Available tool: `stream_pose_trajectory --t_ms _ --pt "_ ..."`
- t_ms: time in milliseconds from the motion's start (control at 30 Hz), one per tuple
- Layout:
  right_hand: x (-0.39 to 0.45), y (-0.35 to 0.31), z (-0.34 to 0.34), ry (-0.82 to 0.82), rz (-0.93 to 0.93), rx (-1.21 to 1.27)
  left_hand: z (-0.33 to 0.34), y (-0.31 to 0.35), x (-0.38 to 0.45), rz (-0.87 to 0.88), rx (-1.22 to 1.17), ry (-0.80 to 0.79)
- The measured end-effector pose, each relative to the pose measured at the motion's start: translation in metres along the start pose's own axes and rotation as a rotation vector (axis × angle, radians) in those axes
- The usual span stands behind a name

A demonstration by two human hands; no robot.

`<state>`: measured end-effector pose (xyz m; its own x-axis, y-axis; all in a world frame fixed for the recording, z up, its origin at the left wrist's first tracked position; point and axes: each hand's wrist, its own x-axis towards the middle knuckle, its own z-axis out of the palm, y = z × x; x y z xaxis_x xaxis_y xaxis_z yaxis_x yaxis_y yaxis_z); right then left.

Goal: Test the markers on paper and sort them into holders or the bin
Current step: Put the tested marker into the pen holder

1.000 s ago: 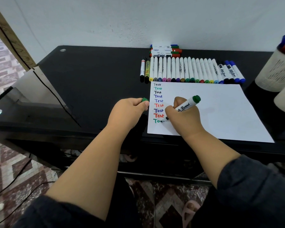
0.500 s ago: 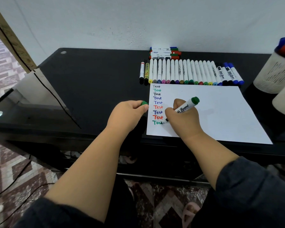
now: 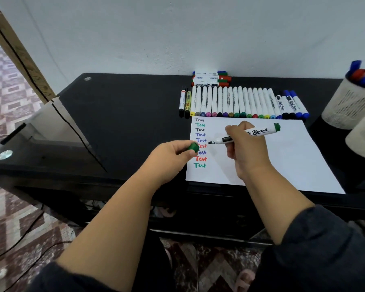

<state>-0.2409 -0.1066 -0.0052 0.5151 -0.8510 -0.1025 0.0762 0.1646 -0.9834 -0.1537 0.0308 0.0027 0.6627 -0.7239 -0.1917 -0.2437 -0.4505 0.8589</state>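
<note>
My right hand (image 3: 243, 148) grips a white green-ended board marker (image 3: 255, 132), lifted off the white paper (image 3: 282, 157) and lying nearly level, its bare tip pointing left. My left hand (image 3: 169, 157) pinches the green cap (image 3: 193, 147) just left of that tip, a small gap between them. A column of coloured "Test" words (image 3: 200, 142) runs down the paper's left side, the lowest in green. A row of several markers (image 3: 240, 104) lies behind the paper.
A short stack of markers (image 3: 211, 79) sits against the wall. Two pale holders stand at the right, the mesh holder (image 3: 348, 106) with red and blue markers inside, the other holder (image 3: 362, 138) partly cut off. The black table (image 3: 118, 114) ends near my arms.
My right hand has lifted the marker from the bottom green word and turned it level, tip to the left. My left hand has brought the cap up and rightward toward the tip.
</note>
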Motion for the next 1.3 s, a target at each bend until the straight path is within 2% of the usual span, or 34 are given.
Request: stream_pose_trajectory --t_ms 300,700,933,1067,1300 --pt "-0.007 -0.001 0.006 -0.1 -0.053 -0.088 0.007 0.008 -0.004 0.083 -0.052 -0.048" --pt "-0.007 -0.01 0.009 -0.259 0.085 0.086 0.004 0.007 0.003 0.007 -0.225 0.117" --pt "-0.004 -0.011 0.019 -0.05 0.137 0.021 0.006 0.009 0.005 -0.083 -0.246 0.091" --pt "-0.003 -0.007 0.027 -0.017 0.212 0.087 0.007 0.01 0.006 -0.081 -0.182 0.168" --pt "0.002 -0.004 0.029 -0.011 0.256 0.092 0.009 0.011 0.01 -0.082 -0.172 0.165"
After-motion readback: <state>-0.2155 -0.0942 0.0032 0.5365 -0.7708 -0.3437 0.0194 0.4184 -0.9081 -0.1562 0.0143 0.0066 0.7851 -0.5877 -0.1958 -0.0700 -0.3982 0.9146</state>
